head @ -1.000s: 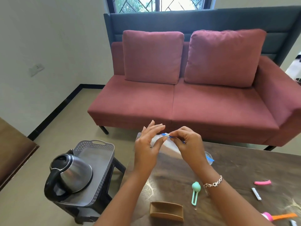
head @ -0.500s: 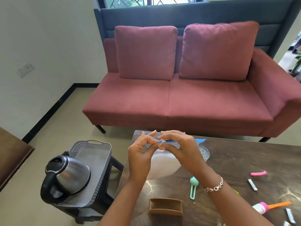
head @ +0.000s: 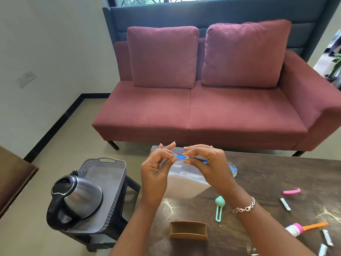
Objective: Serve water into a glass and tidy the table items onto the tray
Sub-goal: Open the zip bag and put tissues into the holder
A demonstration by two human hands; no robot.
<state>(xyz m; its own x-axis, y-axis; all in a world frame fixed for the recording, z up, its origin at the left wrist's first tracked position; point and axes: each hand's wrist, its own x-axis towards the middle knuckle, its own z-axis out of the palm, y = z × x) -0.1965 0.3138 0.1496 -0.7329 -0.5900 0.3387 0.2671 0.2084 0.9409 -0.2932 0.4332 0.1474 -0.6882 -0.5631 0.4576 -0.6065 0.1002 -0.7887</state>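
Observation:
A clear zip bag [head: 184,183] holding white powder stands on the far left part of the dark table [head: 276,172]. Its blue seal strip [head: 180,157] runs along the top. My left hand [head: 156,174] pinches the strip's left end, and my right hand [head: 208,163] pinches it just to the right, fingertips almost touching. A clear glass [head: 232,168] peeks out behind my right hand, mostly hidden. The grey perforated tray [head: 108,160] sits on a black stool left of the table, with a steel kettle [head: 77,196] on its near end.
Near me on the table lie a teal clip [head: 219,206], a brown card holder [head: 188,232], a pink clip [head: 291,191], a pink-and-orange tool [head: 306,228] and several white sachets [head: 285,204]. A maroon sofa [head: 203,111] stands behind the table.
Both hands stay pinched on the blue strip and have drawn closer together on it. More of the bag shows below them. My view has shifted slightly.

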